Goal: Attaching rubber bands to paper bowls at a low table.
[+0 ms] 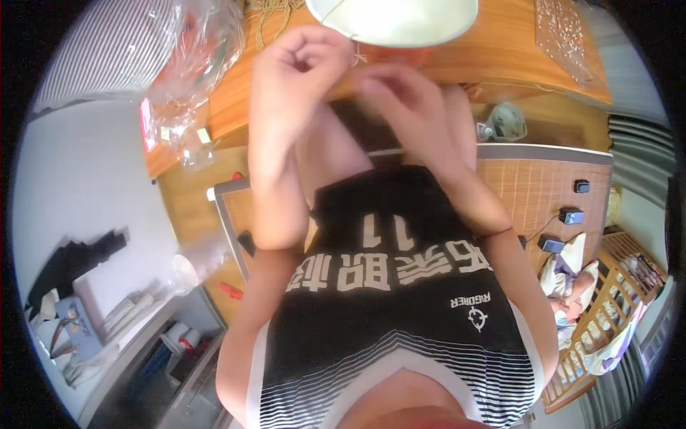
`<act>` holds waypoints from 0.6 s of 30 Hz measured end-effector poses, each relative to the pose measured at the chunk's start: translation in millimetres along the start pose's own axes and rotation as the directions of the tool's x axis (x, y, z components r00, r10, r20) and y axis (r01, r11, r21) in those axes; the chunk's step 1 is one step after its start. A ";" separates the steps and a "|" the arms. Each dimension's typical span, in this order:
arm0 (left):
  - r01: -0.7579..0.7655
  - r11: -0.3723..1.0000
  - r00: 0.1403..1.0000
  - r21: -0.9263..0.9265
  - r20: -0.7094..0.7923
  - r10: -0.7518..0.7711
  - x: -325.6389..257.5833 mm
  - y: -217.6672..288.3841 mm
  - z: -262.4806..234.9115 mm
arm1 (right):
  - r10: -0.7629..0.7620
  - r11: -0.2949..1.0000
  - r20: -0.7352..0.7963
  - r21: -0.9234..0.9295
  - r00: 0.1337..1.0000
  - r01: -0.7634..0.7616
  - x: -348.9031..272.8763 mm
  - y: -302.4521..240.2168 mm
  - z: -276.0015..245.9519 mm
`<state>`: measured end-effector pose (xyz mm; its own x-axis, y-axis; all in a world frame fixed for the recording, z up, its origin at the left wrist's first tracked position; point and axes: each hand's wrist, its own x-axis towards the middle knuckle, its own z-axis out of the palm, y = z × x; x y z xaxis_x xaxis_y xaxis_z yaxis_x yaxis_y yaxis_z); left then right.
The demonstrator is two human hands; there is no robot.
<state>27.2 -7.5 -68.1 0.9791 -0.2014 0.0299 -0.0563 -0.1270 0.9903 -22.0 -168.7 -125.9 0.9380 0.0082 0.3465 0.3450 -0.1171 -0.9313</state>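
Observation:
My left hand [304, 68] is raised at the table's near edge, its thumb and fingertips pinched together. A thin, light-coloured cord [360, 56] shows at those fingertips; its full length is hard to make out. Just to the right is my right hand [411, 96], lower and smeared by motion, with its fingers curled toward the left hand. Whether it grips anything is unclear. Beyond both hands stands a large white bowl [400, 23], cut off by the top of the view. Something orange-red [404, 56] shows under the bowl.
A bundle of tan cords [275, 14] lies on the wooden table [493, 53], left of the bowl. Clear plastic bags [196, 64] hang over its left edge. A sheet of small pieces [564, 39] lies at the right. Behind me at right is a wooden railed crib [597, 322].

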 end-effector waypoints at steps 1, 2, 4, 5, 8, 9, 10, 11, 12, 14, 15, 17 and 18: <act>0.001 1.000 1.000 0.015 0.008 -0.001 0.3 -0.7 -2.9 | 0.367 0.791 0.113 0.484 0.923 -0.374 -2.4 3.7 6.1; -0.005 1.000 1.000 -0.026 0.018 0.005 1.2 -1.4 -5.9 | 0.390 0.585 0.216 0.693 0.895 -0.422 -2.4 7.1 8.2; -0.008 0.998 0.999 -0.055 0.032 0.010 1.9 0.5 -7.7 | 0.402 0.447 0.223 0.799 0.888 -0.402 -0.5 5.2 20.6; -0.016 0.999 0.999 -0.038 0.031 0.017 0.9 2.4 -7.7 | 0.413 0.305 0.239 0.873 0.879 -0.381 2.2 1.2 25.5; -0.006 0.999 1.000 -0.033 0.025 0.007 -0.8 5.0 -6.6 | 0.420 0.023 0.392 0.897 0.819 -0.442 18.7 -15.2 21.7; 0.012 0.998 1.000 -0.054 0.019 -0.011 -0.8 4.9 -6.0 | 0.414 0.019 0.391 0.899 0.822 -0.438 21.6 -16.3 23.5; 0.011 0.999 1.000 -0.046 0.021 -0.010 -0.3 5.0 -5.9 | 0.432 -0.010 0.394 0.902 0.811 -0.433 24.3 -17.1 25.9; 0.016 0.996 1.000 -0.092 0.025 -0.014 0.6 4.8 -5.9 | 0.449 -0.037 0.397 0.903 0.800 -0.427 26.5 -17.0 27.3; 0.022 0.990 0.999 -0.139 0.030 -0.018 1.5 4.7 -5.7 | 0.446 -0.041 0.396 0.905 0.803 -0.424 27.6 -15.1 28.0; -0.020 0.992 1.000 -0.128 -0.026 0.017 3.8 4.4 -3.9 | 0.406 -0.012 0.396 0.903 0.824 -0.429 28.3 -8.9 28.9; -0.061 0.991 0.995 -0.120 -0.082 0.051 4.7 4.0 -2.4 | 0.404 -0.012 0.394 0.904 0.825 -0.426 28.1 -6.8 28.5; -0.077 0.992 0.989 -0.102 -0.133 0.064 3.2 4.9 1.7 | 0.441 -0.065 0.394 0.910 0.806 -0.409 28.1 -4.4 27.9; -0.092 0.992 0.981 -0.087 -0.181 0.075 2.6 5.2 3.8 | 0.439 -0.066 0.396 0.910 0.807 -0.410 28.4 -3.8 27.8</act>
<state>28.7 -12.4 -63.3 0.9913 -0.0310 0.1279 -0.1286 -0.0234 0.9914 4.3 -140.4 -115.7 0.9213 0.3481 -0.1734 -0.3775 0.9077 -0.1830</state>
